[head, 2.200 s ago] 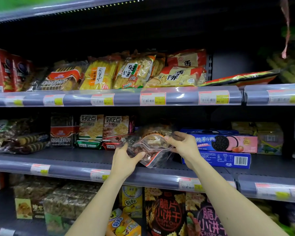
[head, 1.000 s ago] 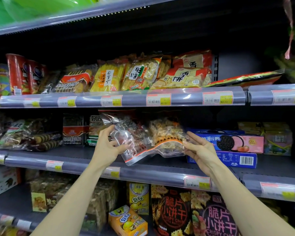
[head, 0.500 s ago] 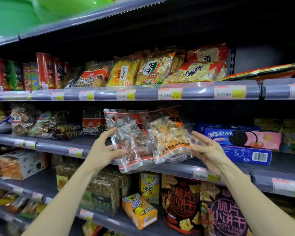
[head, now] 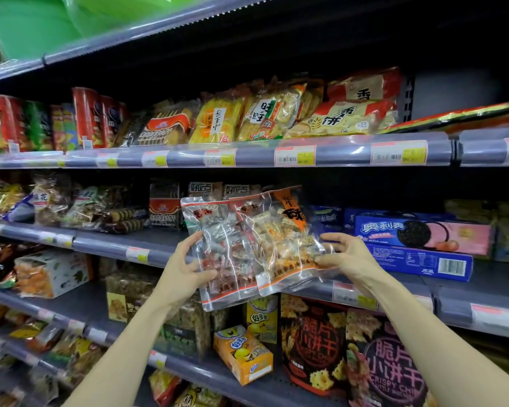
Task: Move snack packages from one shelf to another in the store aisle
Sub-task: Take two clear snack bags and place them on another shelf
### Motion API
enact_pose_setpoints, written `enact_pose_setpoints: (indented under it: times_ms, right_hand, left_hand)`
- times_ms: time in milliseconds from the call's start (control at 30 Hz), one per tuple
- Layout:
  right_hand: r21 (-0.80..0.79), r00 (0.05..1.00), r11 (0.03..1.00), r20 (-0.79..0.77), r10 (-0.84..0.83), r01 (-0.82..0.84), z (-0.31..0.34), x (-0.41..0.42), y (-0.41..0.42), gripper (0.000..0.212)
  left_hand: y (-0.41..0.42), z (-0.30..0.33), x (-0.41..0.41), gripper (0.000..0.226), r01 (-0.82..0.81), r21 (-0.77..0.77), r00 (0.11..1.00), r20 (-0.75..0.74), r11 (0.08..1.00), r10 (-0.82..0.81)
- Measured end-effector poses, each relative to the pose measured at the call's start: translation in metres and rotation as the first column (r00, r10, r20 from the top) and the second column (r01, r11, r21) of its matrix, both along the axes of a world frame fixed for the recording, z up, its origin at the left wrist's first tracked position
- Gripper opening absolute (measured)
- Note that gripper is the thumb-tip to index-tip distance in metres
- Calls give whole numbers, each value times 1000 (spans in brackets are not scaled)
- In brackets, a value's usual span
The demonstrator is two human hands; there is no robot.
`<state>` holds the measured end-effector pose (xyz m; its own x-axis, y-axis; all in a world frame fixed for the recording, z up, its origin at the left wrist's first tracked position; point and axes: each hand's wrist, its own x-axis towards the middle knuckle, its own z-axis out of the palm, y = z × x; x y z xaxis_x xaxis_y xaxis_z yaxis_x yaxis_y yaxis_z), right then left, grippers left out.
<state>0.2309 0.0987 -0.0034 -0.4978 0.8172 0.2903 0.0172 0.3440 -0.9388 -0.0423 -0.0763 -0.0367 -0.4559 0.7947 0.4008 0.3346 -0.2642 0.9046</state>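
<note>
Store shelving fills the view: grey shelf edges with price labels [head: 294, 156], stock on every tier. Print on most labels is too blurred to read. Upper left, a green plastic item [head: 41, 22] is cut off by the frame; what it is cannot be told. Bags at the far left of the middle shelf [head: 106, 245] are smeared and hard to identify. The back of the top tier is dark.

You hold two clear snack packages upright, side by side, in front of the middle shelf and off its surface. The left package [head: 221, 254] has a red band at top and bottom and dark brown and pale pieces inside. The right package [head: 282, 245] has an orange corner with black characters, an orange bottom band, and golden pieces inside. The right one overlaps the left along their shared edge. Glare on the film hides much of the contents.

Your left hand [head: 185, 271] grips the left package's outer edge, thumb in front; the other fingers are hidden behind the film. Your right hand [head: 347, 257] pinches the right package's lower right corner, with the remaining fingers spread loosely. Just right sit blue cookie boxes [head: 417, 248].
</note>
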Motion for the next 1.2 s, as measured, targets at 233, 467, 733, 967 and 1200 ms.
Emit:
enact_pose_setpoints:
  times_ms: [233,467,733,967,1200]
  right_hand:
    - [13,1000,1000,0,8,-8,-1,-10,2,66]
    - [-70,995,993,-52,87,-90,0,-15,2,59]
    - [-132,963,967,-193,189,-216,-12,-45,-21,36]
    - [-189,914,926,-314,258,-326,-39,-110,-70,31]
    - [-259,889,884,-358,287,-390,-71,-204,-122,29]
  left_hand:
    - [5,-5,5,94,-66,40,998,28,997,64]
    - [4,-14,6,95,-81,90,996,39,993,78]
    - [-31,-22,-22,95,-85,143,996,20,986,83]
    - [-91,-25,-83,90,-109,124,992,-45,986,115]
    - [-165,-34,-158,89,-221,44,966,-130,974,225]
